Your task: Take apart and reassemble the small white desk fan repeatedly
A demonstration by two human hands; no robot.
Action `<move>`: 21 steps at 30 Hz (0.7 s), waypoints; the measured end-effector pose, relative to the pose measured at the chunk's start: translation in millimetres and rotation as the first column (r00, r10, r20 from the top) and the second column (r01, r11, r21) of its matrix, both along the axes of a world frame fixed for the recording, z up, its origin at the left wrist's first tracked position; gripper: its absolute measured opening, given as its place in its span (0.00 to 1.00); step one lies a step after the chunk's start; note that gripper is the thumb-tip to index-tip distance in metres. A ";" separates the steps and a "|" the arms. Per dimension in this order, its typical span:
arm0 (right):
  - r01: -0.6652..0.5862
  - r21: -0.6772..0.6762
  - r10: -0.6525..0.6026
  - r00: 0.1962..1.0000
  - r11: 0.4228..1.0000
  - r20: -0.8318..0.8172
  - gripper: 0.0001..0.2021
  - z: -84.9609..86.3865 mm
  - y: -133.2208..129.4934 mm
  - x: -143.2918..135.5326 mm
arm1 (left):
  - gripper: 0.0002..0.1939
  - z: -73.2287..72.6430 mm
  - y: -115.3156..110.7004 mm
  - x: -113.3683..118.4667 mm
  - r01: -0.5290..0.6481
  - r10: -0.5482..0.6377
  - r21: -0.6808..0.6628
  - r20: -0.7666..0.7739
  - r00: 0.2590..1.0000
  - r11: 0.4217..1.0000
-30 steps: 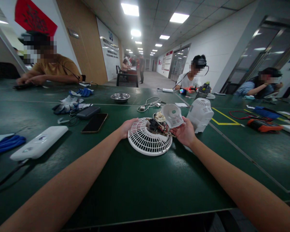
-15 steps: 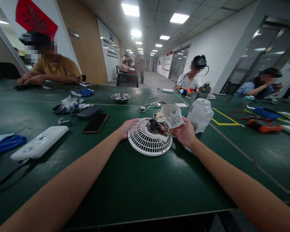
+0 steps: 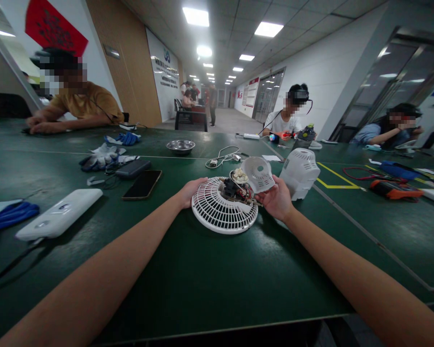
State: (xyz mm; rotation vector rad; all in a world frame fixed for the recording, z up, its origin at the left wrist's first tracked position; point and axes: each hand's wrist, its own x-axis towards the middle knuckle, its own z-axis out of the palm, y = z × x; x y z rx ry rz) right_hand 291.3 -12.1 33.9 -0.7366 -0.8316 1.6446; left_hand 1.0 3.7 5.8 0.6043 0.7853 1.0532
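A round white fan grille [image 3: 217, 217] lies on the green table, with a dark motor and wiring [image 3: 235, 188] exposed on top of it. My left hand [image 3: 191, 193] grips the grille's left rim, thumb on top. My right hand [image 3: 278, 198] is closed on a thin white plastic motor cover [image 3: 258, 174], tilted up beside the motor at the grille's right edge. Some right fingers are hidden behind the cover and parts. Just behind that hand stands a larger white plastic housing [image 3: 301, 173] with vent slots.
To the left lie a phone [image 3: 142, 184], a dark power bank [image 3: 133, 168], gloves [image 3: 103, 156] and a white power bank [image 3: 60, 213] with a cable. Beyond the grille are a metal bowl [image 3: 181, 146] and a white cable [image 3: 222, 156]. A multimeter [image 3: 396, 189] lies right. Several people sit around.
My hands, the grille and the cover stay practically where they were. The view has shifted very slightly.
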 end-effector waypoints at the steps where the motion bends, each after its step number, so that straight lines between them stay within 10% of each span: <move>1: 0.000 0.000 0.000 1.000 1.000 -0.001 0.11 0.0 0.0 0.0 | 0.12 0.0 -0.2 -0.1 -0.001 0.001 0.001 -0.003 1.000 1.000; 21: -0.021 0.008 0.021 1.000 1.000 0.004 0.12 -2.6 3.3 1.1 | 0.11 -3.6 2.0 -3.0 0.015 -0.015 0.006 0.002 1.000 1.000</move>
